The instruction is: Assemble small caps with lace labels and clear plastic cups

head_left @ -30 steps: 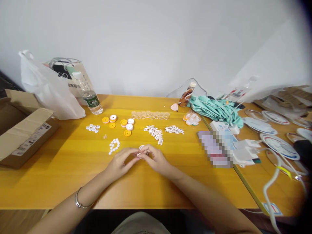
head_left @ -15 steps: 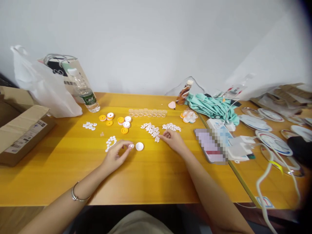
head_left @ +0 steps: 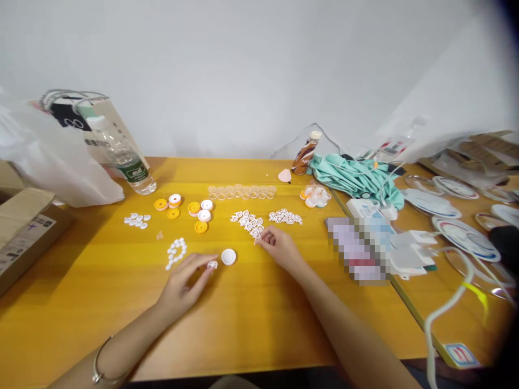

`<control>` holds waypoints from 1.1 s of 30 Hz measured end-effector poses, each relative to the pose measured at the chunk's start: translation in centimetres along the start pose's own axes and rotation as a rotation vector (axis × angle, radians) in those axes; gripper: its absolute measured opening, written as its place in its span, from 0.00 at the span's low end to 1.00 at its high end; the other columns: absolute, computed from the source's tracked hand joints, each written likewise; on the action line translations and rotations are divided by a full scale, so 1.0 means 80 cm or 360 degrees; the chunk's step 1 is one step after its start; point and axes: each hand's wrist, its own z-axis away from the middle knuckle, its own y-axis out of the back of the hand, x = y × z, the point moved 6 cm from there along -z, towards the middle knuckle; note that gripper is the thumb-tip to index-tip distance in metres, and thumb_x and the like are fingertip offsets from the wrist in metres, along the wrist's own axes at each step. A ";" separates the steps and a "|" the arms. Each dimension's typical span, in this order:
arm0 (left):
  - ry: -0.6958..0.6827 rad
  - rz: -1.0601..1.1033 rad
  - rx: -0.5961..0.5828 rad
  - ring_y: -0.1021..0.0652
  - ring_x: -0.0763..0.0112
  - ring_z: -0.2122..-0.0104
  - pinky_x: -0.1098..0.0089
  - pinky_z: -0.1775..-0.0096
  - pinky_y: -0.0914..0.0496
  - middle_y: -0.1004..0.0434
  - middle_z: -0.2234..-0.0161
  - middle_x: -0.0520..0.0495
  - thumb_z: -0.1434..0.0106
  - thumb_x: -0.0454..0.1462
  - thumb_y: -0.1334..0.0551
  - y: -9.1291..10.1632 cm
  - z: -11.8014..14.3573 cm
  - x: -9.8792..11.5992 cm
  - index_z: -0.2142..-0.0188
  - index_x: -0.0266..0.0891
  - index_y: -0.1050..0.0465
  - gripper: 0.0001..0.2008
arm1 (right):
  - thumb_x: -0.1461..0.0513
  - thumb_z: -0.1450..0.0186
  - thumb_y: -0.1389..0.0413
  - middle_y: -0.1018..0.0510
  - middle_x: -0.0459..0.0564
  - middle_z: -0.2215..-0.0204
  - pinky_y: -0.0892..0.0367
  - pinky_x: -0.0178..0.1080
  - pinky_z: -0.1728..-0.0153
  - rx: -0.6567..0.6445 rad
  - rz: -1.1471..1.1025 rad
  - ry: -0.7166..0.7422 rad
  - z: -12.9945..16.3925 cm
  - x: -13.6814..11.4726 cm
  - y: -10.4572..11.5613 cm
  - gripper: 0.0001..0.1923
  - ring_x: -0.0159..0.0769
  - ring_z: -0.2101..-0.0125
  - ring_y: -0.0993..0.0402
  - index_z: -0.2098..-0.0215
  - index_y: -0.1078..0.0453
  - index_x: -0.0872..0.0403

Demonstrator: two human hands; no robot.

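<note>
My left hand [head_left: 182,286] pinches a small white openwork piece [head_left: 212,265] between thumb and forefinger. Just right of those fingertips stands a round white cup [head_left: 228,256], its hollow facing up. My right hand [head_left: 279,247] is closed in a pinch at the near end of a loose pile of white openwork pieces [head_left: 245,220]. A small pale piece [head_left: 257,241] shows at its fingertips, partly hidden. Behind that hand lies a second pile of similar pieces [head_left: 285,216]. Small white discs [head_left: 177,249] lie beyond my left hand.
Orange and white round parts [head_left: 194,208] and a row of clear rings [head_left: 242,193] sit farther back. A water bottle [head_left: 135,170] and a cardboard box [head_left: 28,243] stand left. On the right are a phone [head_left: 344,237], teal cloth [head_left: 348,175] and a white cable [head_left: 441,302].
The view has shifted slightly. My right hand has closed at the pile's near end, with a piece now at its fingertips. My left hand keeps its piece, a little farther from the cup.
</note>
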 end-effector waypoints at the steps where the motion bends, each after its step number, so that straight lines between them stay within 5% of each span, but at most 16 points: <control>1: -0.0013 0.0029 -0.0019 0.26 0.70 0.66 0.69 0.63 0.31 0.25 0.65 0.44 0.37 0.30 0.44 -0.001 0.001 0.001 0.51 0.39 0.32 0.14 | 0.59 0.44 0.43 0.32 0.42 0.81 0.43 0.32 0.77 -0.0029 -0.0049 -0.0012 0.002 -0.002 -0.002 0.07 0.28 0.80 0.40 0.76 0.35 0.53; 4: 0.0008 0.0097 -0.0035 0.26 0.70 0.66 0.70 0.64 0.32 0.26 0.65 0.45 0.38 0.27 0.43 -0.002 0.004 -0.001 0.51 0.40 0.32 0.17 | 0.59 0.44 0.42 0.32 0.41 0.82 0.43 0.32 0.77 -0.0077 -0.0312 -0.0085 0.007 -0.008 -0.006 0.08 0.28 0.80 0.40 0.76 0.35 0.53; 8: 0.0174 0.0126 0.0007 0.26 0.71 0.67 0.72 0.64 0.32 0.27 0.66 0.47 0.40 0.26 0.42 0.000 0.007 -0.008 0.52 0.40 0.32 0.17 | 0.57 0.46 0.38 0.29 0.42 0.78 0.38 0.32 0.73 -0.0415 -0.1101 -0.0209 0.013 -0.023 -0.016 0.11 0.28 0.76 0.34 0.75 0.35 0.53; 13: 0.0260 0.0140 0.0030 0.27 0.73 0.69 0.73 0.66 0.32 0.29 0.68 0.49 0.40 0.27 0.41 0.003 0.006 -0.010 0.49 0.40 0.34 0.19 | 0.59 0.45 0.37 0.24 0.43 0.75 0.42 0.29 0.81 -0.0466 -0.1577 -0.0338 0.019 -0.024 -0.020 0.12 0.22 0.83 0.38 0.74 0.36 0.54; 18: 0.0241 0.0191 -0.0063 0.27 0.75 0.69 0.74 0.65 0.32 0.28 0.69 0.50 0.39 0.26 0.42 0.003 0.003 -0.009 0.51 0.42 0.31 0.18 | 0.60 0.44 0.38 0.23 0.44 0.75 0.36 0.31 0.77 -0.0456 -0.1606 -0.0231 0.028 -0.031 -0.026 0.08 0.25 0.80 0.32 0.67 0.31 0.52; 24: 0.0208 0.0272 -0.0100 0.26 0.75 0.68 0.75 0.64 0.32 0.26 0.67 0.49 0.39 0.27 0.42 0.000 -0.002 0.006 0.50 0.43 0.31 0.19 | 0.59 0.45 0.37 0.27 0.42 0.79 0.36 0.30 0.76 -0.0311 -0.1504 -0.0199 0.029 -0.029 -0.030 0.06 0.24 0.80 0.33 0.70 0.24 0.51; 33: 0.0720 0.0601 -0.0032 0.23 0.77 0.72 0.79 0.67 0.29 0.22 0.71 0.50 0.41 0.33 0.39 -0.008 -0.022 -0.003 0.57 0.39 0.26 0.12 | 0.57 0.46 0.38 0.23 0.43 0.75 0.31 0.36 0.66 -0.0345 -0.1296 -0.0280 0.032 -0.020 -0.041 0.10 0.28 0.74 0.26 0.65 0.23 0.50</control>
